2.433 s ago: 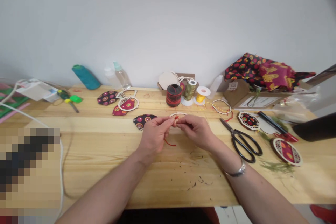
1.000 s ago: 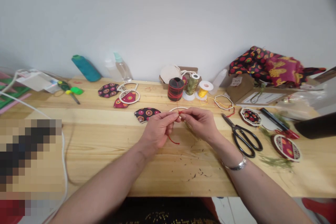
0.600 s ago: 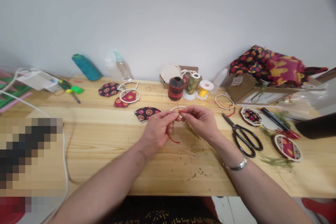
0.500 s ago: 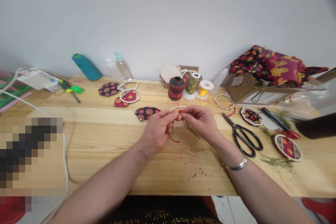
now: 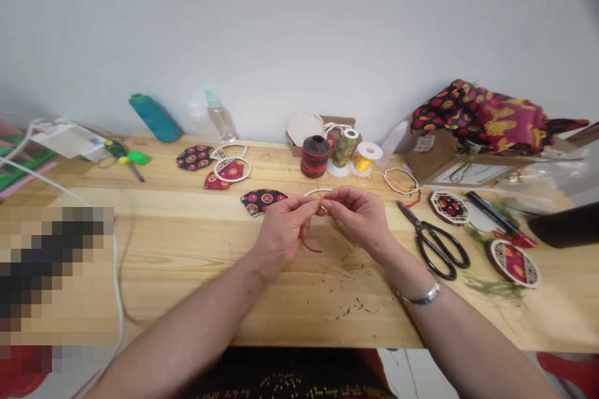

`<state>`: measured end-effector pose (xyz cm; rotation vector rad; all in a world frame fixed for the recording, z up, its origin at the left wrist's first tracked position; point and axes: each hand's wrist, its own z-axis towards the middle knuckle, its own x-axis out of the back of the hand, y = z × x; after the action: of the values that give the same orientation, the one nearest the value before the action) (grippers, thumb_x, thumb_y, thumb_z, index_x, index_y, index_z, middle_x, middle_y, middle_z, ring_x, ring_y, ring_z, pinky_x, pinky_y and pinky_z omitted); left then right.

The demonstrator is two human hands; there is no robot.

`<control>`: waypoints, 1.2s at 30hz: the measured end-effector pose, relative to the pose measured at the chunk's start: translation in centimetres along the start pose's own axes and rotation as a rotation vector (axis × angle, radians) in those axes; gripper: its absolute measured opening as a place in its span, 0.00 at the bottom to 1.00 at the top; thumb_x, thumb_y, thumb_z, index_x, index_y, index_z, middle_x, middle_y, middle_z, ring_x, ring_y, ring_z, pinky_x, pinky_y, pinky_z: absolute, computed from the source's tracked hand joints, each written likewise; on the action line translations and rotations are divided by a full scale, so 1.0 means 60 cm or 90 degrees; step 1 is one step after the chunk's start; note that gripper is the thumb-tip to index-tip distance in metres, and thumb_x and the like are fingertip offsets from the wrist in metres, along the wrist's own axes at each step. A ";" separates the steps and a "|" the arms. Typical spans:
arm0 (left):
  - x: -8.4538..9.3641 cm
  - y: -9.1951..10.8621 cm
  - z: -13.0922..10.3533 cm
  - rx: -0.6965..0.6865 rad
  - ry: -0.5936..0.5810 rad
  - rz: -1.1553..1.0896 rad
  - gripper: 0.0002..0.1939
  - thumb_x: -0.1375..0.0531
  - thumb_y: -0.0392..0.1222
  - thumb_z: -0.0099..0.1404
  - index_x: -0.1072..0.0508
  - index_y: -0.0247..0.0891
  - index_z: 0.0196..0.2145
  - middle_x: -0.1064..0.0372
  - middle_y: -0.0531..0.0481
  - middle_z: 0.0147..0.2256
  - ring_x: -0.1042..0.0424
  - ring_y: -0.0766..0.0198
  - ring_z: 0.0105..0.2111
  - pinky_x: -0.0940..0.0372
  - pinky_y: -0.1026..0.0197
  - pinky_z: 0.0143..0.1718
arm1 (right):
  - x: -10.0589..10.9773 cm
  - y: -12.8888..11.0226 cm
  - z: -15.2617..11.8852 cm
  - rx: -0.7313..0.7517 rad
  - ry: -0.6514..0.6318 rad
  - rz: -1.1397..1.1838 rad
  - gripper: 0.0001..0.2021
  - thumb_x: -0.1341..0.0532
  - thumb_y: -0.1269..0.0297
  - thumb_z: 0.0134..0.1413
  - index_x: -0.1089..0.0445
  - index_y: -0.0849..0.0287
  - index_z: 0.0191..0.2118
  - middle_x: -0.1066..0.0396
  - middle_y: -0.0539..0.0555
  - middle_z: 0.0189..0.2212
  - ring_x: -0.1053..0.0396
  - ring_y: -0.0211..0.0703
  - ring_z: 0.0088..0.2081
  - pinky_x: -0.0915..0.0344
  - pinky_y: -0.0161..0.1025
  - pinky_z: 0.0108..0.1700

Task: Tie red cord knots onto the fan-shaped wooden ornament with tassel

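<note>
My left hand [image 5: 286,221] and my right hand [image 5: 358,215] meet fingertip to fingertip above the table, both closed in a pinch. Between them runs a thin red cord [image 5: 311,248]; its loose end hangs out below my left hand. Olive-green threads [image 5: 344,230] trail beneath my right hand. Just behind the fingers lies a pale ring-like frame [image 5: 318,191], mostly covered. A fan-shaped piece of dark patterned fabric [image 5: 262,202] rests beside my left hand. The exact spot where the cord is gripped is hidden by my fingertips.
Black-handled scissors [image 5: 435,243] lie right of my right hand. Behind stand a red-and-black spool [image 5: 314,157], a green spool [image 5: 345,148] and a yellow spool [image 5: 365,159]. Fabric tops a cardboard box [image 5: 430,159]. Round ornaments [image 5: 513,264] sit at right; a teal cone [image 5: 154,117] leans against the wall.
My fingertips have shifted slightly, still pinched together around the red cord; less red shows between them. The view has moved a little. Nothing on the table has visibly moved.
</note>
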<state>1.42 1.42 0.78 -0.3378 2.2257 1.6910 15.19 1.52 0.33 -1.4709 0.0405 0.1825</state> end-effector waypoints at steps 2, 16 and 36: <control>-0.001 0.000 0.000 0.000 -0.003 0.004 0.07 0.33 0.39 0.47 0.22 0.31 0.24 0.30 0.51 0.20 0.48 0.77 0.14 0.55 0.68 0.15 | -0.001 -0.003 0.000 0.001 0.008 -0.018 0.09 0.31 0.60 0.43 0.28 0.60 0.28 0.26 0.51 0.24 0.29 0.37 0.26 0.30 0.37 0.32; 0.004 -0.003 -0.006 -0.122 -0.002 0.168 0.04 0.35 0.40 0.54 0.20 0.38 0.25 0.25 0.51 0.24 0.36 0.70 0.20 0.41 0.66 0.23 | 0.000 -0.007 0.001 -0.053 0.030 -0.055 0.12 0.35 0.56 0.45 0.31 0.60 0.25 0.36 0.47 0.16 0.46 0.29 0.17 0.49 0.29 0.17; 0.003 -0.002 -0.014 -0.233 0.019 0.278 0.08 0.35 0.36 0.54 0.19 0.41 0.34 0.21 0.49 0.33 0.24 0.60 0.34 0.31 0.59 0.42 | 0.000 -0.006 0.002 -0.014 0.029 -0.095 0.11 0.36 0.57 0.47 0.30 0.60 0.26 0.32 0.49 0.19 0.38 0.33 0.21 0.40 0.32 0.23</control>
<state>1.21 0.59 0.84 0.0525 2.1083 2.3409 15.24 1.62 0.69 -1.4929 -0.0349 0.0280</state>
